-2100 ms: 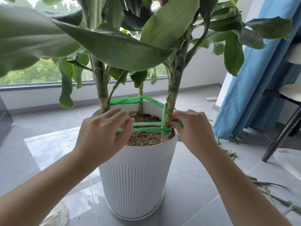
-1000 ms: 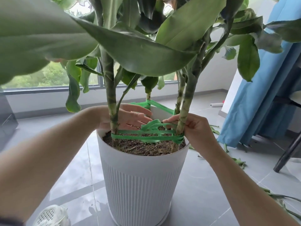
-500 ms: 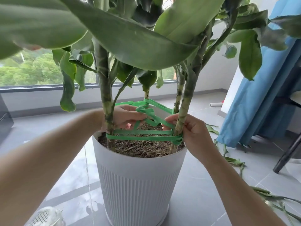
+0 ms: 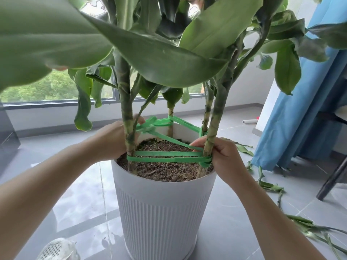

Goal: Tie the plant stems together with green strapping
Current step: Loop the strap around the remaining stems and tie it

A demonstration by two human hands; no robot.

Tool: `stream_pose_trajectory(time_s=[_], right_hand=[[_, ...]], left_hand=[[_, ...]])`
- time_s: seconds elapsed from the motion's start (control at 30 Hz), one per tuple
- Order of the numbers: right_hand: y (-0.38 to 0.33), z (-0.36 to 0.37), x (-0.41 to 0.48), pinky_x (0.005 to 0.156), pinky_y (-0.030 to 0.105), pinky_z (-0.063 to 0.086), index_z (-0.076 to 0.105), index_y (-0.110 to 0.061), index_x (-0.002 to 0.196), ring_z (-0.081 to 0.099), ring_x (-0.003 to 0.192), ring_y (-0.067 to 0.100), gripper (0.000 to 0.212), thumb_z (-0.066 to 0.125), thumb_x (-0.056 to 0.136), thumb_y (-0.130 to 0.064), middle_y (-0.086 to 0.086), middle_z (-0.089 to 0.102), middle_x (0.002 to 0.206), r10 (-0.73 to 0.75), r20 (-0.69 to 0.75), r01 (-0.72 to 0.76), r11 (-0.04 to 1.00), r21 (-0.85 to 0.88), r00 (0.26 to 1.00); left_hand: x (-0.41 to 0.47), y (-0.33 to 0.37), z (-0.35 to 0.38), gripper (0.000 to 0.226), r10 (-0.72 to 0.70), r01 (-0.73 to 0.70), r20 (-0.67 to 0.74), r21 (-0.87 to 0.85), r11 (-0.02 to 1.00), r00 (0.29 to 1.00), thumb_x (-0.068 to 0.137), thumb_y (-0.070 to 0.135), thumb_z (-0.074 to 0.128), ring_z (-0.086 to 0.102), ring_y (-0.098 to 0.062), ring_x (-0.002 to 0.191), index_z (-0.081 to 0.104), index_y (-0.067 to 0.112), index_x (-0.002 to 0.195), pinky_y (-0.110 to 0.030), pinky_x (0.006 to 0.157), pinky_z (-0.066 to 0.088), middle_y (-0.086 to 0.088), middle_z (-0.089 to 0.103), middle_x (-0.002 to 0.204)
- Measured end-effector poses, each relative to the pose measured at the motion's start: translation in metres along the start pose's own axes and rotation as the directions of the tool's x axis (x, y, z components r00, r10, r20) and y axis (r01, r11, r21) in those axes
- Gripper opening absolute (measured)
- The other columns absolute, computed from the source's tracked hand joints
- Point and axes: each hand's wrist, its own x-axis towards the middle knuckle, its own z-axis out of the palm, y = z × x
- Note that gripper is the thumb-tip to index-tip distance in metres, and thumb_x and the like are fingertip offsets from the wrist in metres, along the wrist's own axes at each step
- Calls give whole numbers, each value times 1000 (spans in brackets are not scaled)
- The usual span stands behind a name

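Note:
A tall leafy plant grows in a white ribbed pot (image 4: 161,207). Green strapping (image 4: 169,156) runs in two bands between the left stem (image 4: 125,117) and the right stem (image 4: 214,124), and on to a thin back stem (image 4: 170,126). My left hand (image 4: 112,139) reaches behind the left stem and holds a bunched loop of strapping there. A diagonal strand runs from that loop down to my right hand (image 4: 223,156), which pinches the strapping against the base of the right stem.
Large leaves hang over the pot and block the upper view. A blue curtain (image 4: 300,109) and a dark chair leg (image 4: 334,175) stand at right. Cut leaves (image 4: 300,222) litter the grey tile floor. A white shoe (image 4: 56,250) shows at bottom left.
My left hand moved from the front of the pot to behind the left stem, carrying the loose strapping up and back. The right hand stayed at the right stem.

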Motion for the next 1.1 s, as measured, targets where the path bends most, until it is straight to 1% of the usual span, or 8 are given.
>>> stream_pose_trajectory(time_s=[0.2,0.4,0.47,0.63,0.73,0.83,0.97,1.1], right_hand=[[2,0,1,65,39,55,75,-10,77,64,77,29,53,39,76,30,4,71,84,-80,5,80,996,-35,997],[8,-1,3,68,36,55,74,-13,75,66,82,24,53,42,77,29,2,72,85,-116,7,116,991,-60,993],[9,-1,3,68,37,55,74,-9,74,66,84,24,49,43,78,28,3,72,85,-107,10,108,993,-55,994],[8,0,3,67,35,55,74,-9,75,65,81,27,47,45,78,28,4,72,86,-117,15,118,992,-43,993],[9,-1,3,64,46,52,74,-9,76,61,78,38,47,45,79,28,6,71,85,-105,16,105,994,-16,994],[11,-2,5,68,40,56,75,-14,76,65,80,28,53,43,77,29,2,72,85,-125,20,126,990,-65,992],[12,-2,7,77,29,55,75,-18,77,67,85,19,56,45,74,29,-1,73,86,-156,22,157,981,-115,988],[12,-3,6,76,35,57,75,-18,76,67,85,21,57,42,75,28,-1,73,86,-130,27,132,987,-87,991]], left_hand=[[-24,-23,-13,38,59,-91,-166,-189,978,984,92,51,38,41,-9,48,49,23,68,-26,49,33,0,47,55],[-42,-43,-5,32,-125,165,-392,69,984,911,84,24,62,48,-29,48,46,13,58,-33,49,43,-5,48,47],[-40,-41,-3,13,-112,172,-401,119,978,909,84,26,61,51,-29,55,56,15,80,-33,53,45,-3,56,59],[-21,-31,2,43,5,-6,-253,-3,1000,968,85,28,63,51,-7,65,43,24,122,-22,55,41,-1,60,97],[-7,-21,6,27,114,-127,-204,-55,990,972,92,18,52,57,-12,91,63,29,114,-32,83,50,3,58,113],[3,-10,11,33,107,-123,-119,-131,984,987,90,2,52,48,-12,113,69,29,95,-38,105,38,5,49,126],[18,1,14,28,95,-101,-34,-338,936,995,84,-4,58,61,-18,84,65,22,78,-32,79,52,-1,66,91],[27,1,26,32,63,-70,-30,-428,901,998,77,38,65,46,-8,52,49,15,60,-21,54,42,3,51,58]])
